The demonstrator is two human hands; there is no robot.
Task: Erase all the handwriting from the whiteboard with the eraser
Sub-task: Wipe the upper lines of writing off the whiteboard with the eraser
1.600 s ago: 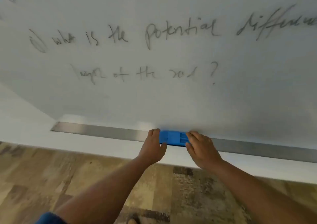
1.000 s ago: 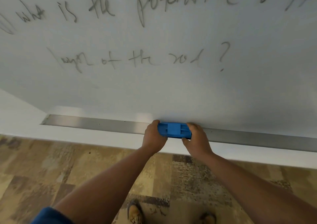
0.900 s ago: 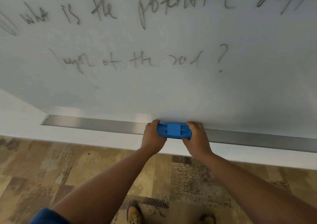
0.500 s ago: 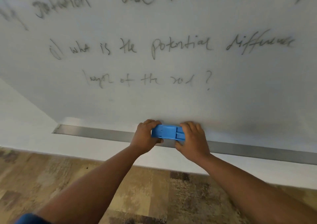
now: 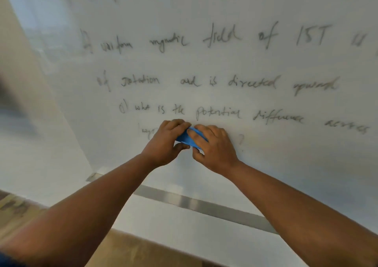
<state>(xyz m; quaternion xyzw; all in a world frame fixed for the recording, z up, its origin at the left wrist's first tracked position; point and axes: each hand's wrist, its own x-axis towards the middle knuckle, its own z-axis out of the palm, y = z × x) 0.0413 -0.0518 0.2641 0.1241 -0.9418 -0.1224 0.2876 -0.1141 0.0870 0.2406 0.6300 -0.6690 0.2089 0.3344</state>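
Note:
A blue eraser (image 5: 187, 138) is held up against the whiteboard (image 5: 266, 160), over the lowest line of handwriting. My left hand (image 5: 166, 144) grips its left end with fingers curled over the top and the thumb below. Its right end is gripped by my right hand (image 5: 214, 146), which covers most of it. Several lines of dark handwriting (image 5: 216, 113) fill the board above the hands. The lowest line is mostly hidden behind the hands; only its first letters and a question mark (image 5: 241, 138) show.
A metal tray rail (image 5: 204, 204) runs along the board's bottom edge, below my arms. A pale wall (image 5: 30, 144) lies left of the board. Patterned floor (image 5: 126, 248) shows at the bottom.
Both hands have lifted the eraser off the metal rail and raised it to the lowest line of writing. The view has tilted up, showing more lines of text.

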